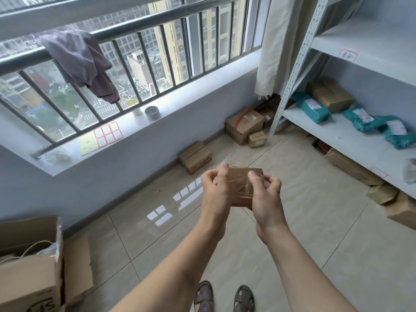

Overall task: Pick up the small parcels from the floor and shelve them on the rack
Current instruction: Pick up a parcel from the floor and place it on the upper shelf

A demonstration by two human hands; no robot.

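Observation:
I hold a small brown parcel point(239, 184) wrapped in clear tape in both hands, at chest height above the tiled floor. My left hand point(216, 190) pinches its left edge and my right hand point(265, 194) grips its right side. A loose strip of clear tape sticks up from its top left corner. The grey metal rack point(351, 140) stands to the right. On its lower shelf lie three teal mailer bags point(362, 119) and a brown box point(331, 94). More small boxes sit on the floor by the wall: one point(195, 156) under the window, two point(244, 124) near the rack's corner post.
A large open carton point(29, 273) with string stands at the near left. Boxes point(351, 167) are tucked under the rack's lower shelf. A window sill point(135, 129) carries a tape roll and label sheets; a cloth hangs on the rail. My sandalled feet point(225, 298) are below.

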